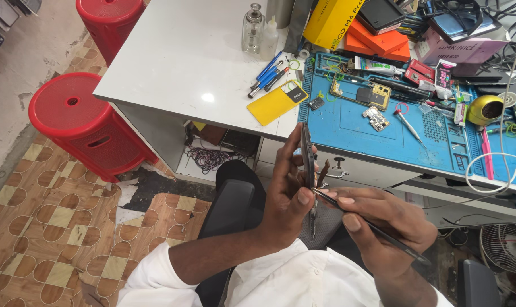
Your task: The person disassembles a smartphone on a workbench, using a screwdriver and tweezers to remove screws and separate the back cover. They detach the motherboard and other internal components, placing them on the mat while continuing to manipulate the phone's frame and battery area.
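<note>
Left hand (289,196) fingers clamp a phone frame (308,165) edge-up, exposing its side seam; right hand (383,219) fingers pinch black tweezers (371,227), tips at the seam just beside the left thumb, above the blue mat (371,136).

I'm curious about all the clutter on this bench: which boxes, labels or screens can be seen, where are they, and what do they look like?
Yellow box: far bench edge, leaning, rectangular, dark lettering.
Orange boxes: stacked right of it, flat.
Pink box: far right, pale, dark print.
Yellow phone back cover: white table, flat, small dark label.
Dark phone: atop the orange boxes, screen off.
Phone frame: edge-on in left hand.
</note>
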